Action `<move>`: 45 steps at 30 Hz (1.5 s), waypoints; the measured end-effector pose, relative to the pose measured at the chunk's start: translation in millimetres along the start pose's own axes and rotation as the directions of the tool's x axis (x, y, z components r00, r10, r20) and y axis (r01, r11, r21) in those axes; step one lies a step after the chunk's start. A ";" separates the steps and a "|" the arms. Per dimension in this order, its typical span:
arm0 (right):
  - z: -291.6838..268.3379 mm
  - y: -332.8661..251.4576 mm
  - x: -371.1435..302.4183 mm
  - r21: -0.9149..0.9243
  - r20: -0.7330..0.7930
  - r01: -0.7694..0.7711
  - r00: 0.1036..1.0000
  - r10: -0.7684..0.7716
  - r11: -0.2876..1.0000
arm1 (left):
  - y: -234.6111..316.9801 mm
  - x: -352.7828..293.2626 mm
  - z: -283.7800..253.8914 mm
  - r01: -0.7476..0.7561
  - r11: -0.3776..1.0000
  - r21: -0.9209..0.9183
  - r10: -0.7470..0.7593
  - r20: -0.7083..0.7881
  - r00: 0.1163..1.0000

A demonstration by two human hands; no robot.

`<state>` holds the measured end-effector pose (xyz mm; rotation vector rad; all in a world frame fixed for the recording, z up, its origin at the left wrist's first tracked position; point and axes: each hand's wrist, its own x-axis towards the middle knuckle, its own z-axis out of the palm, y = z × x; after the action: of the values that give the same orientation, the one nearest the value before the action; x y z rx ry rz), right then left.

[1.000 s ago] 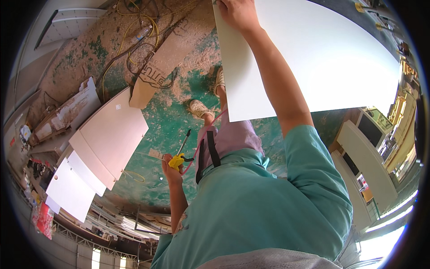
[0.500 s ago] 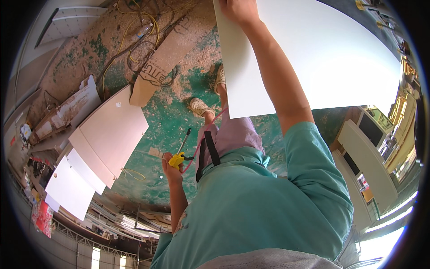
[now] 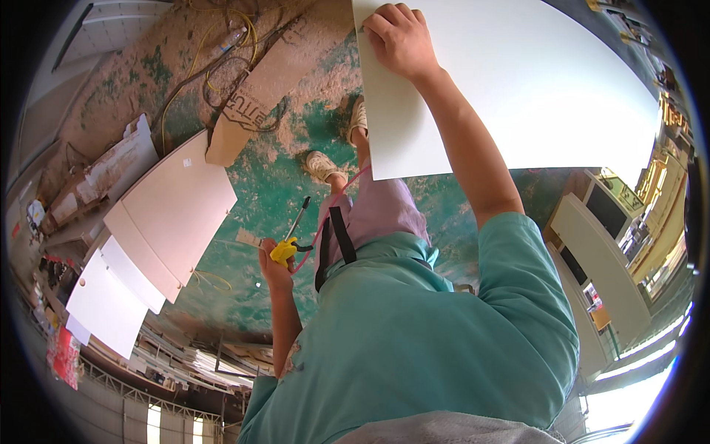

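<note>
My left hand (image 3: pixel 276 268) is closed around a yellow air blow gun (image 3: pixel 283 252). Its thin metal nozzle ends in a black tip pointing up and away, and a pink hose (image 3: pixel 316 241) runs from it past my legs. On the right, a large white panel (image 3: pixel 562 96) stretches across the upper part of the view. My right hand (image 3: pixel 403 41) rests on that panel close to its left edge, fingers bent inward. Whatever may be under those fingers is hidden.
Leaning at the left are pinkish boards (image 3: pixel 174 211) and white boards (image 3: pixel 111 292). A cardboard strip (image 3: pixel 244 111) and tangled yellow cable (image 3: pixel 171 122) lie on the dusty green floor (image 3: pixel 244 296). White cabinet-like pieces (image 3: pixel 603 259) stand at the right.
My right hand has come nearer to me along the panel's left side. The view has shifted slightly; my left hand still holds the blow gun.
</note>
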<state>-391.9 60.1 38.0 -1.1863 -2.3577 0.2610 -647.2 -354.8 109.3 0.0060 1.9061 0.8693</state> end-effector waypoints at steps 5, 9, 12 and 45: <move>6.4 5.9 17.0 -0.031 -0.078 -0.079 0.994 0.076 0.996 | 8.8 -0.6 -3.2 -0.008 0.999 0.048 0.008 -0.004 1.000; 1.8 -5.0 -1.0 -0.005 -0.042 -0.038 0.998 0.038 0.999 | 3.6 -1.7 -12.3 -0.031 0.998 0.049 0.030 0.020 0.999; 1.6 -10.0 -2.6 -0.006 -0.059 -0.053 0.997 0.053 0.999 | 0.7 1.6 -14.3 -0.044 0.996 0.076 0.044 0.008 0.999; -7.5 -35.6 -85.9 0.008 0.044 0.061 0.997 -0.062 0.998 | -4.1 -3.7 -23.2 -0.062 0.997 0.041 0.058 0.081 0.995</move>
<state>-369.7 -30.0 29.0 -1.1135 -2.4253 0.2769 -662.2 -372.3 115.5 0.1228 1.8579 0.8555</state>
